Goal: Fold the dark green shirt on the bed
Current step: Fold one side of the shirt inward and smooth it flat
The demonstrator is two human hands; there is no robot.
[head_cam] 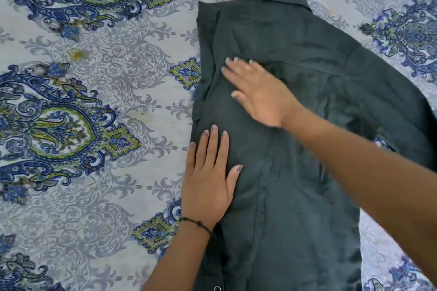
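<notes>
The dark green shirt [295, 125] lies flat on the bed, collar at the far end, its left side folded inward along a straight edge. One sleeve spreads out toward the right edge of the view. My left hand [208, 184] rests flat on the folded left part of the shirt, fingers apart, a thin black bracelet on the wrist. My right hand [257, 94] lies palm down higher up on the shirt's middle, fingers spread and slightly blurred. Neither hand grips the cloth.
The bed is covered by a pale sheet [106, 113] with blue and green paisley patterns; it stretches wide to the left of the shirt and shows again at the right.
</notes>
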